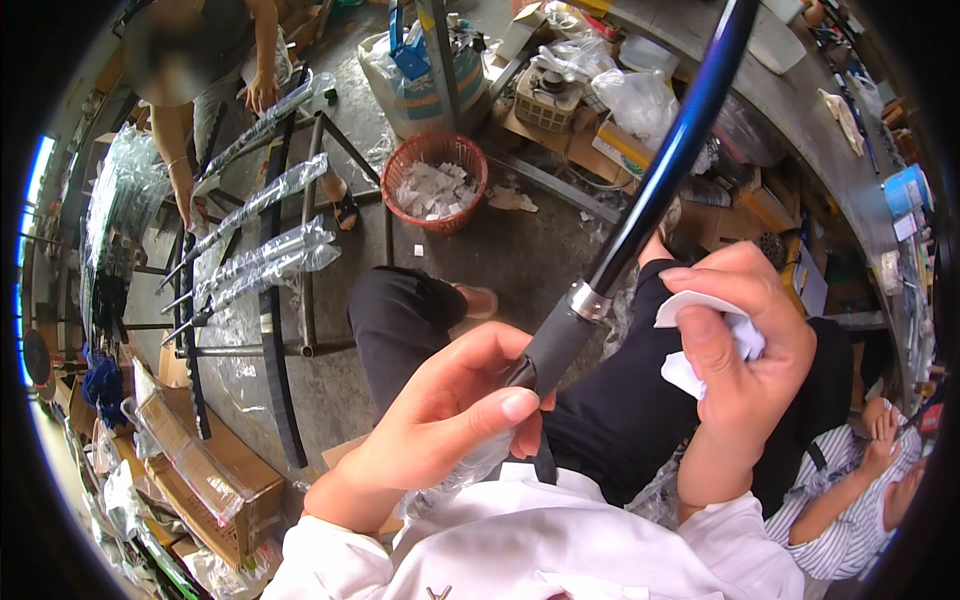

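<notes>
Cluttered workshop, concrete floor, red basket of white scraps ahead. My left hand grasps the grey grip of a glossy dark rod, slanting up-right from over my lap. My right hand pinches white paper between thumb and fingers, near the rod.

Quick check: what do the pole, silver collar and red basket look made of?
Pole: glossy blue-black, perhaps lacquered carbon or coated metal; a bright reflection runs along it. Silver collar: probably polished metal, judging by its shine. Red basket: likely moulded plastic, given its lattice wall.
</notes>
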Motion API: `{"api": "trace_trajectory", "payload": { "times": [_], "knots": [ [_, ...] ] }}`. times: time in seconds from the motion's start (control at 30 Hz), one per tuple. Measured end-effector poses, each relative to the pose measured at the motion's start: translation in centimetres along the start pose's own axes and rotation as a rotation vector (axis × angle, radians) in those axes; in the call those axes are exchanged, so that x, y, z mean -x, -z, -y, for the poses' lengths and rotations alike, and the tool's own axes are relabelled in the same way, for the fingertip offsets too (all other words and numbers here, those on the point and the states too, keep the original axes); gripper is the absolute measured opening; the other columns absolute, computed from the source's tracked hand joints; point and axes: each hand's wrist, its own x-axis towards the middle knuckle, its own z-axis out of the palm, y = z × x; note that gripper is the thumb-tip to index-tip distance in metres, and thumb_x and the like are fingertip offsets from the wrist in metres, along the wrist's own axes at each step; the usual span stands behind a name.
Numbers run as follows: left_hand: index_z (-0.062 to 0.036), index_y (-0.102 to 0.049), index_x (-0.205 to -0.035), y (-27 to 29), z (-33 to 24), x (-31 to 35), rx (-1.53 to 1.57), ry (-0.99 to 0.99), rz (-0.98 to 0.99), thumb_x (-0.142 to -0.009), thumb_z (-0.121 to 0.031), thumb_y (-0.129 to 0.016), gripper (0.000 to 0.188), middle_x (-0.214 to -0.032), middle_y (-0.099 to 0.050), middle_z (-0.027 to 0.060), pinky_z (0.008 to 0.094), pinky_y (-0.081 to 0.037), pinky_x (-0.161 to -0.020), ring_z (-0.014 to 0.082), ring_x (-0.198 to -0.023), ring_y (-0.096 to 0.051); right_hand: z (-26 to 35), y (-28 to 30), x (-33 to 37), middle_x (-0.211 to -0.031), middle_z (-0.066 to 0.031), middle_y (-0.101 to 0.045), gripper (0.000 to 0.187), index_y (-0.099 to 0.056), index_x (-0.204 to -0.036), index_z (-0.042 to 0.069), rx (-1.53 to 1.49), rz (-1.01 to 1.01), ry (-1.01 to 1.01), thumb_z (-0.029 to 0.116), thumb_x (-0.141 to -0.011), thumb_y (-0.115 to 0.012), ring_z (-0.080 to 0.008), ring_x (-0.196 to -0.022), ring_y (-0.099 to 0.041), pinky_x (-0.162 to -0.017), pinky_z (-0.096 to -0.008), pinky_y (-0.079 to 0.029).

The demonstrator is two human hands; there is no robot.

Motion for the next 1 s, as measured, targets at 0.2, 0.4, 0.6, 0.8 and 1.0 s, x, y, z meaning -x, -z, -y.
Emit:
{"api": "trace_trajectory", "payload": {
  "times": [0.2, 0.4, 0.6, 0.8, 1.0],
  "knots": [
    [0.0088, -0.048, -0.109, -0.5, 0.8, 0.4, 0.122, 0.077, 0.082, -0.086, -0.029, -0.057, 0.045, -0.083, -0.057, 0.0127, 0.0232, -0.041, -0.051, 0.0147, -0.058, -0.053, 1.1, 0.0, 2.2, -0.075, -0.0093, -0.058, 0.015, -0.059, -0.087, -0.001, 0.226, 0.04, 0.196, -0.002, -0.073, -0.065, -0.0157, -0.063, -0.052, -0.076, -0.0362, -0.042],
    [0.0096, -0.05, -0.109, -1.1, 0.9, 0.5, 0.067, 0.095, 0.07, -0.086, -0.032, -0.056, 0.048, -0.081, -0.057, 0.0123, 0.0221, -0.04, -0.05, 0.014, -0.057, -0.053, 1.8, -0.8, 3.6, -0.081, -0.0117, -0.057, 0.02, -0.058, -0.091, -0.002, 0.177, -0.045, 0.119, -0.007, -0.071, -0.063, -0.0162, -0.063, -0.053, -0.068, -0.0317, -0.045],
    [0.0092, -0.051, -0.107, -1.6, 1.0, 0.6, 0.109, 0.127, 0.031, -0.086, -0.032, -0.055, 0.047, -0.081, -0.057, 0.0127, 0.0219, -0.04, -0.05, 0.0138, -0.057, -0.052, 1.2, -0.4, 3.9, -0.081, -0.0106, -0.053, 0.014, -0.055, -0.087, -0.001, 0.258, -0.005, 0.199, -0.006, -0.075, -0.06, -0.0123, -0.066, -0.046, -0.058, -0.0203, -0.035],
    [0.0077, -0.051, -0.106, -2.1, 1.1, 0.7, -0.01, 0.107, -0.005, -0.086, -0.034, -0.055, 0.046, -0.082, -0.058, 0.0124, 0.0216, -0.041, -0.053, 0.013, -0.059, -0.052, 1.0, 0.0, 4.1, -0.08, -0.0107, -0.053, 0.014, -0.056, -0.088, -0.002, 0.251, 0.003, 0.218, -0.007, -0.075, -0.06, -0.0121, -0.065, -0.047, -0.057, -0.0201, -0.035],
    [0.0069, -0.048, -0.109, -2.3, 1.2, 0.8, -0.02, 0.109, -0.016, -0.085, -0.03, -0.058, 0.045, -0.085, -0.058, 0.0116, 0.0218, -0.041, -0.056, 0.0122, -0.063, -0.053, 1.0, 0.0, 4.3, -0.079, -0.011, -0.053, 0.014, -0.056, -0.087, -0.002, 0.22, -0.011, 0.172, -0.008, -0.075, -0.058, -0.0117, -0.065, -0.047, -0.057, -0.0201, -0.036]
  ]
}}
